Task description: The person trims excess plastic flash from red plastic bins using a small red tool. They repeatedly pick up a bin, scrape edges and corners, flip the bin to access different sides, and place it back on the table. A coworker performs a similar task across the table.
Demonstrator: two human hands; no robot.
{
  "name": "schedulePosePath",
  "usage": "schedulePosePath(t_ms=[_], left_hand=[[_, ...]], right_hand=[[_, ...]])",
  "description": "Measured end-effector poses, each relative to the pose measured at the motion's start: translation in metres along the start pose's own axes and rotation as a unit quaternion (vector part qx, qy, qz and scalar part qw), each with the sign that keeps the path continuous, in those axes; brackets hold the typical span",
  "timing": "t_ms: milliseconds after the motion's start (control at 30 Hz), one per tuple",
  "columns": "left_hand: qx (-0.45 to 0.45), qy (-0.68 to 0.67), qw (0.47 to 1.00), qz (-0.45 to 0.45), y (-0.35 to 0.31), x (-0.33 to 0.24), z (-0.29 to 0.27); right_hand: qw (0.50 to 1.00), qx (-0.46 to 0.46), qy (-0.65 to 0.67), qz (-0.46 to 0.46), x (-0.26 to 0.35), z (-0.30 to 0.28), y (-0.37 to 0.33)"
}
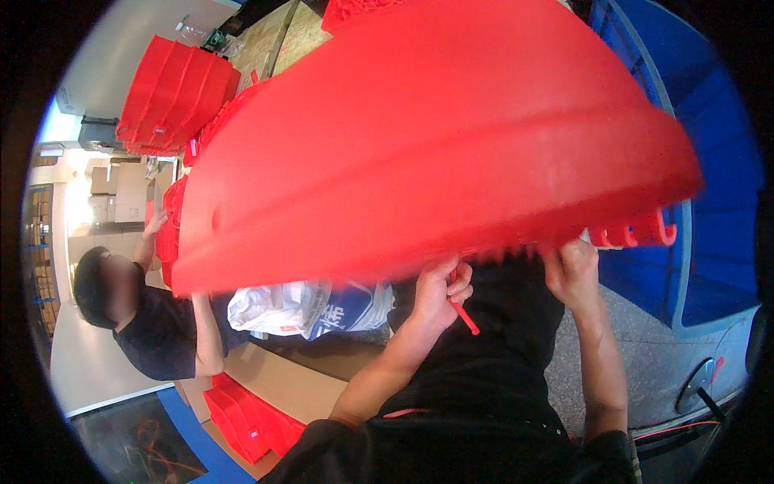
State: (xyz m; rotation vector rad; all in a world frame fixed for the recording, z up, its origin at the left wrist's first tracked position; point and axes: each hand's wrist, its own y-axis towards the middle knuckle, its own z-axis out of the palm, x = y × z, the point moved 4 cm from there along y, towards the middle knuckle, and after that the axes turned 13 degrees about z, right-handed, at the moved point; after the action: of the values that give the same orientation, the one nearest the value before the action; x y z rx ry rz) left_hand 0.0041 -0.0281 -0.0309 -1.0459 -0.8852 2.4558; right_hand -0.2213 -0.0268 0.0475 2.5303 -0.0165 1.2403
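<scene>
- My left hand (pixel 439 286) is curled closed around a thin red stick (pixel 468 320), whose lower end pokes out below my fingers and slants down to the right.
- The same hand sits right at the lower edge of a large red panel (pixel 419 153); I cannot tell whether it grips that edge as well.
- My right hand (pixel 574 274) is bent in like a loose fist at the panel's lower edge, further right. The fingertips are hidden, so I cannot tell whether they pinch the edge.
- The panel is tilted in front of me, above both hands, and fills much of my view; its lower edge is blurred.
- Just beside my right hand, red hooked parts (pixel 645 234) show from under the panel.
- To my right stands a big blue bin (pixel 717 234), partly behind the panel's right end.
- Beyond the panel, at upper left, a stack of red ribbed pieces (pixel 177 97) stands near a clear bottle (pixel 193 32) by a wooden surface (pixel 292 40).
- A co-worker (pixel 165 339) in dark clothing is on my left, one arm raised toward other red pieces (pixel 169 230).
- Between us lies a white and blue bag (pixel 270 308).
- Below it, more red pieces (pixel 250 419) lie by brown cardboard (pixel 298 379).
</scene>
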Motion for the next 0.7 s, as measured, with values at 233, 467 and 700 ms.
schedulePosePath(t_ms=[233,467,700], left_hand=[[0.023,0.010,1.000,0.005,-0.002,0.001,0.001],[0.010,0.007,1.000,0.012,-0.006,0.003,0.005],[0.018,0.017,0.999,0.027,-0.004,0.001,0.006]], right_hand=[[0.979,0.171,0.035,0.103,0.008,-0.023,0.024],[0.960,-0.215,-0.133,0.116,-0.050,-0.064,0.200],[0.884,-0.067,-0.447,0.117,-0.167,0.014,0.332]])
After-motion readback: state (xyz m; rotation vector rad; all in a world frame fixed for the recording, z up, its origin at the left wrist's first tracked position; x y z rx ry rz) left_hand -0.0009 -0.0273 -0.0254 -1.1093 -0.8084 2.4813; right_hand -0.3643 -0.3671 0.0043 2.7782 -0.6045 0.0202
